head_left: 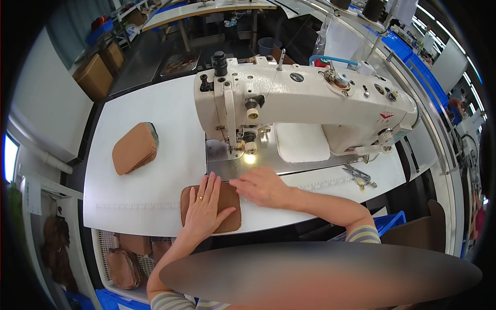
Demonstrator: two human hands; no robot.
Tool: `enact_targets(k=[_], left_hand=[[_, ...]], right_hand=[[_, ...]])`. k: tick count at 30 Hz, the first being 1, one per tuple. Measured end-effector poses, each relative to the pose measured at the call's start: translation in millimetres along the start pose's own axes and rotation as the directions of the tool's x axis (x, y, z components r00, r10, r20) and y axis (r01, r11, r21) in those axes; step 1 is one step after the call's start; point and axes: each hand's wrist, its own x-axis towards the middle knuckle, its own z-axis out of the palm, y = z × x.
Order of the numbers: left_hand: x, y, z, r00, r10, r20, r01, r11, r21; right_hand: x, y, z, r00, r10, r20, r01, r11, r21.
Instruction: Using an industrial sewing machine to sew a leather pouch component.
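On the white tabletop in front of me lies a brown rounded panel [229,221] that looks like leather. My left hand [202,206] rests flat on it with fingers stretched out and a ring on one finger. At the panel's upper right corner is my right hand [263,187], its fingers bent and drawn together; what they pinch, if anything, is hidden. Just beyond both hands stands a cream sewing machine [299,93], its lamp lit beside the needle area. A stack of similar brown panels [135,148] sits to the left on the table.
Thread snips [360,174] lie right of my right forearm. A printed ruler scale [139,205] runs along the table's near side. White padding [302,142] lies under the machine arm. Below the table edge, a white basket [105,243] holds more brown pieces; a blue bin [390,222] stands at right.
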Motion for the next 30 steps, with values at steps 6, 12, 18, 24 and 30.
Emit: enact_targets(k=[6,12,18,24,30], left_hand=[[-21,-29,0,0.990,0.059,-0.132,-0.059,0.998,0.005],[-63,-46,-39,0.913,-0.313,-0.262,0.323,0.946,-0.004],[-84,0,-7,0.994,0.081,-0.070,-0.083,0.996,-0.026],[-184,-46,-13,0.599,-0.786,-0.153,-0.082,0.130,-0.988],[-293,-87,-6,0.229,-0.801,-0.553,0.471,0.588,-0.658]], right_hand=[[-28,-47,7,0.953,0.066,0.296,-0.043,0.996,-0.084],[-23,-40,3,0.980,0.073,0.188,-0.082,0.996,0.037],[-24,-36,-5,0.979,0.190,0.067,-0.196,0.977,0.090],[-22,-39,-9,0.982,0.182,0.052,-0.187,0.976,0.115],[-21,-41,-10,0.978,0.186,0.094,-0.192,0.979,0.068]])
